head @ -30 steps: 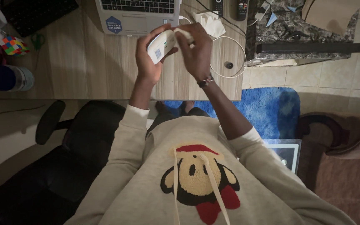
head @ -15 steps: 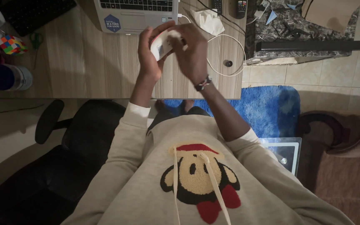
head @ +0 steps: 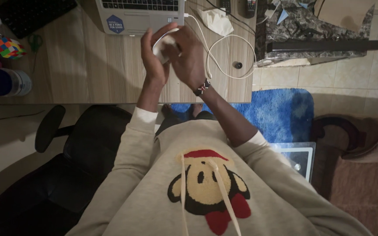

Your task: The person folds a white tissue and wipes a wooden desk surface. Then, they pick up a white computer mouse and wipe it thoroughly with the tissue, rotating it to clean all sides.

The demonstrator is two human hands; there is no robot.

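Both hands meet above a pale wood-grain desk (head: 88, 65): the left hand (head: 154, 57) cups a small white device (head: 162, 46), the right hand (head: 188, 54) closed over it. Beyond them a laptop (head: 138, 13); right, a looped white cable (head: 228, 57); below, blue rug (head: 276, 113) on tile.

A home workspace is shown, set up in a living room rather than an office. A wood-grain surface (head: 88, 65) is seen carrying a laptop (head: 138, 13), a black keyboard (head: 31, 15), a coloured puzzle cube (head: 8, 47) and a looped white cable (head: 228, 52). A black office chair (head: 79, 148) is drawn up to it. The domestic setting is given away by the tiled floor (head: 351, 83), a shaggy blue rug (head: 281, 116) and a brown upholstered armchair (head: 359, 166) beside it.
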